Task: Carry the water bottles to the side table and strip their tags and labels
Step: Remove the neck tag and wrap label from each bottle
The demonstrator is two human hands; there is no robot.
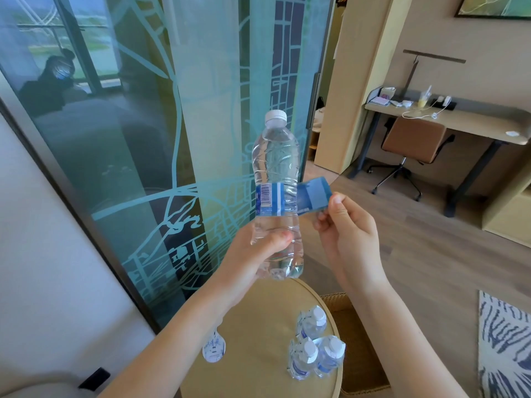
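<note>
I hold a clear water bottle (276,168) with a white cap upright in the air above the round side table (253,326). My left hand (253,254) grips its lower part. A blue label (311,196) is partly peeled off the bottle's middle, and my right hand (344,225) pinches its loose end out to the right. Three more capped bottles (313,351) with blue labels and neck tags stand on the table's right side. A loose white-and-blue tag (214,350) lies on the table's left side.
A frosted glass partition (172,139) stands right behind the bottle. A woven basket (353,340) sits right of the table. Further right are a patterned rug (505,346), a desk (448,119) and a brown office chair (413,145).
</note>
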